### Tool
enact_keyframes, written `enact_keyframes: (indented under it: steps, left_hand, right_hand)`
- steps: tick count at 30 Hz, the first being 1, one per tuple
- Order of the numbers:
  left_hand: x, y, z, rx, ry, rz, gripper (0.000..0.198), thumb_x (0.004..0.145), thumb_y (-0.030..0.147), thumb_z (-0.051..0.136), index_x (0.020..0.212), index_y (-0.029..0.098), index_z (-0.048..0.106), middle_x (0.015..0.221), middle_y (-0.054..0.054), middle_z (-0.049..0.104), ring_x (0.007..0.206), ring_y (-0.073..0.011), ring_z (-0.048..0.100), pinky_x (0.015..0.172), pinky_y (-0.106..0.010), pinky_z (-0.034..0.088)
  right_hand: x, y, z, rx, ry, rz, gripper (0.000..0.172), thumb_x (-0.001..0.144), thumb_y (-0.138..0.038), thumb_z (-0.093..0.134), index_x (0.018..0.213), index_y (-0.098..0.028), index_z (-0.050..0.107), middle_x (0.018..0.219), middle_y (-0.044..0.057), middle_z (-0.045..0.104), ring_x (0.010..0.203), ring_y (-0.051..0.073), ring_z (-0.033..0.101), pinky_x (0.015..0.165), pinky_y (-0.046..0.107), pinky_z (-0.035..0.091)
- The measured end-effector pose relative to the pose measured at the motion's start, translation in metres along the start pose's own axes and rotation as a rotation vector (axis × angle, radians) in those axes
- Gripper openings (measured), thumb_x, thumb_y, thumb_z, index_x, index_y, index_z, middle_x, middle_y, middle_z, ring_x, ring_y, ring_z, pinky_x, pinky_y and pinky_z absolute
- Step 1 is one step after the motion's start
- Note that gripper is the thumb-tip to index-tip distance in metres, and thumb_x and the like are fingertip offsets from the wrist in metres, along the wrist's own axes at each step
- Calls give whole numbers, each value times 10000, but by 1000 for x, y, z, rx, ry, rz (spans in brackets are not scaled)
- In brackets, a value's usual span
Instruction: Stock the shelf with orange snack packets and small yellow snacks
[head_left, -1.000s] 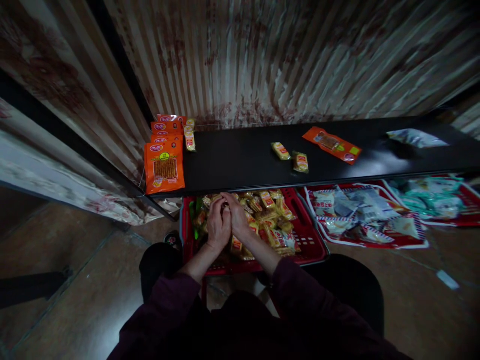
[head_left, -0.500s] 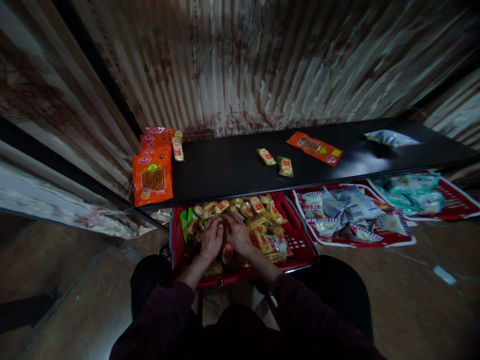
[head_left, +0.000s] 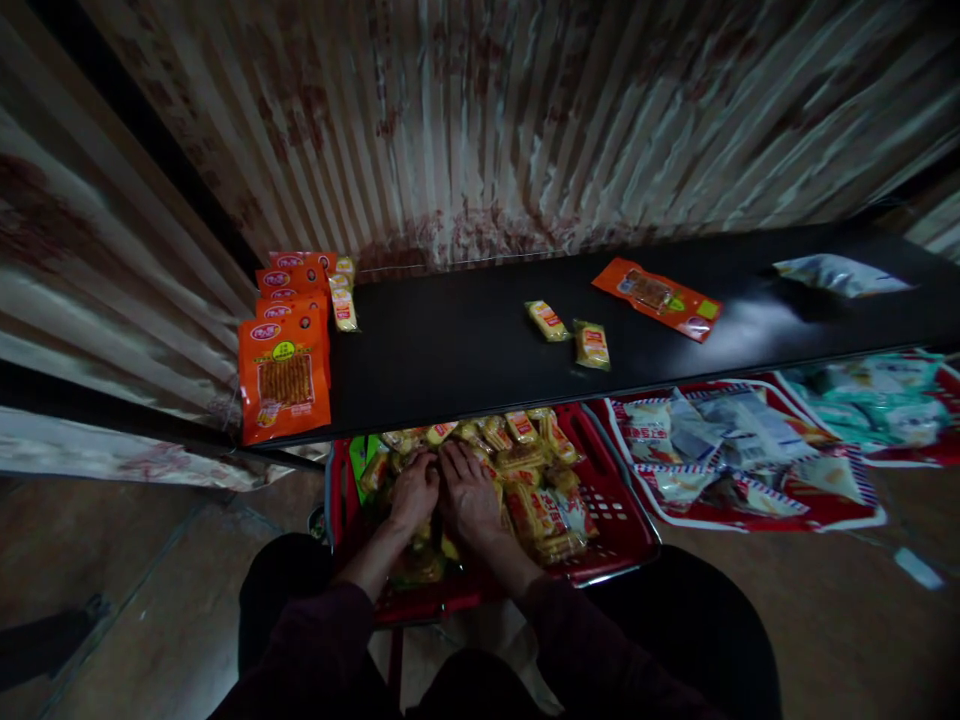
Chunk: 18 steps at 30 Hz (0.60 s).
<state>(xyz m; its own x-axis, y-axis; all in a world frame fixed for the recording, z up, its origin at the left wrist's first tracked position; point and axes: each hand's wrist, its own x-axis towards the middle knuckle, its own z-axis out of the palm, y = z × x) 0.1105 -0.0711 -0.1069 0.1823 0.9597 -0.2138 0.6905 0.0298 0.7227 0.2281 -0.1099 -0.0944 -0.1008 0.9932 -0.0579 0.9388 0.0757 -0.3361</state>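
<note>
Both of my hands are down in a red basket (head_left: 637, 535) full of small wrapped biscuit packs (head_left: 532, 512). My left hand (head_left: 414, 492) has its fingers curled in among the packs; whatever they close on is hidden. Close beside it, my right hand (head_left: 471, 492) lies palm down over the packs with its fingers stretched forward, and no pack shows in it. On the black shelf (head_left: 442, 350) above, two single biscuit packs, one upper (head_left: 547, 321) and one lower (head_left: 592, 345), lie near the middle. A short row of similar packs (head_left: 344, 303) stands at the left.
Orange snack bags (head_left: 285, 385) stand in a row at the shelf's left end. One orange bag (head_left: 660, 298) and a silvery bag (head_left: 840, 275) lie farther right. Baskets of white-blue bags (head_left: 739, 430) and teal bags (head_left: 892, 405) sit under the shelf's front edge. A pleated curtain (head_left: 450, 130) hangs behind.
My hands have drawn slightly apart, and the left fingers are now more bent. The shelf and baskets appear a little larger as the camera view shifts. The shelf items keep their places.
</note>
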Motion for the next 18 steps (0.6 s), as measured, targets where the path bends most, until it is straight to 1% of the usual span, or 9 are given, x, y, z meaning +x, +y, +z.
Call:
enact_keyframes:
  steps: [4, 8, 11, 13, 18]
  left_hand:
    - [15, -4, -5, -1, -50, 31, 296, 795, 61, 432, 975, 168, 642, 1232, -94, 612, 1186, -171, 546, 1066, -323, 381]
    - [21, -5, -7, 14, -90, 53, 288, 805, 72, 424, 941, 178, 655, 1145, -79, 653, 1098, -167, 598, 1019, -315, 420]
    - [21, -4, -6, 29, -98, 92, 287, 804, 80, 424, 943, 169, 659, 1060, -81, 672, 1023, -166, 618, 973, -302, 443]
    - [20, -2, -6, 46, -101, 96, 286, 799, 87, 432, 953, 166, 660, 1063, -85, 671, 1019, -167, 615, 967, -299, 441]
    - [15, 6, -9, 85, -163, 34, 302, 809, 110, 439, 1021, 174, 645, 1075, -79, 681, 1010, -167, 619, 947, -297, 438]
  right_hand:
    - [5, 2, -2, -23, -51, 30, 560, 822, -142, 473, 1380, -128, 436, 1470, 107, 405, 1361, 286, 323, 1050, 424, 345]
    - [7, 2, -1, -41, -49, 37, 580, 814, -122, 456, 1392, -146, 420, 1479, 90, 394, 1365, 274, 319, 1052, 414, 346]
    - [6, 1, 1, -48, -47, 51, 590, 808, -113, 447, 1396, -149, 414, 1484, 81, 387, 1366, 271, 314, 1062, 412, 336]
    - [6, 0, 2, -54, -56, 59, 599, 802, -115, 449, 1399, -132, 407, 1489, 89, 378, 1368, 281, 309, 1072, 423, 325]
    - [5, 2, 7, -60, -41, 32, 572, 819, -136, 451, 1390, -132, 420, 1484, 116, 379, 1353, 283, 334, 1067, 436, 330]
